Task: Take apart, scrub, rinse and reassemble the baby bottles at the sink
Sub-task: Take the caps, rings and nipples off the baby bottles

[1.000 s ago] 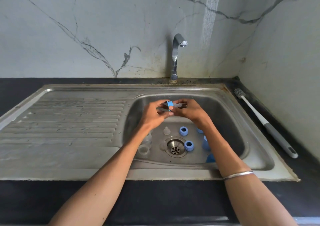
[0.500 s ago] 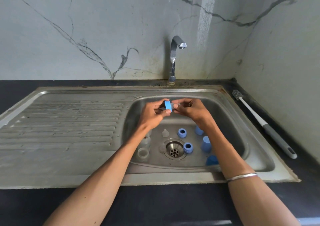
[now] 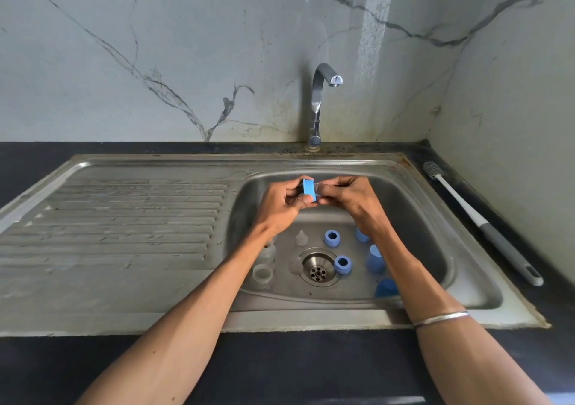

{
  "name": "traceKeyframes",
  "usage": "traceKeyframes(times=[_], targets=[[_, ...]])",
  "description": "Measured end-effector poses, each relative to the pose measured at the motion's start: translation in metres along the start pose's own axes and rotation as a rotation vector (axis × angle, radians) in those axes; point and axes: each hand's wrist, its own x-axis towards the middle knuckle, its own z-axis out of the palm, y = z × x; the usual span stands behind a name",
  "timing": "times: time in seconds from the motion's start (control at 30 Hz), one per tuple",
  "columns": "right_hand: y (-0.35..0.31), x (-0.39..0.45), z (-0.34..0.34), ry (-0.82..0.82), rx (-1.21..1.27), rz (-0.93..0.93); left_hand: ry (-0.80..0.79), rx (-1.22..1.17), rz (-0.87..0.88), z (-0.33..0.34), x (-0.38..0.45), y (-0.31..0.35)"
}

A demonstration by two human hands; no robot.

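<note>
Holding blue collar point(image 3: 309, 190), sink point(image 3: 435, 243) containing caps, clear nipples

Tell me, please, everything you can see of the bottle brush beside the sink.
The bottle brush lies flat on the dark counter, right of the sink, running diagonally along the wall. Its small grey bristle head points toward the back corner; a thin white stem widens into a grey handle with a hanging hole at the near end. It looks plastic. Neither hand touches it.

Both hands point(image 3: 281, 205) point(image 3: 351, 199) pinch blue ring point(image 3: 309, 190) above sink point(image 3: 311, 319).
</note>
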Motion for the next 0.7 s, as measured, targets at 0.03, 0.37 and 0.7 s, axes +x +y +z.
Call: traceKeyframes(times=[0.03,0.37,0.7], targets=[[0.0,0.0,0.0,0.01,-0.003,-0.006,0.002,0.003,0.006,-0.001,0.0,0.0],[-0.002,-0.003,0.0,-0.029,-0.198,-0.139,-0.059,-0.141,0.01,-0.003,-0.002,0.001],[-0.002,0.002,-0.002,0.004,-0.181,-0.158,-0.013,-0.241,-0.026,0.002,0.003,0.007]])
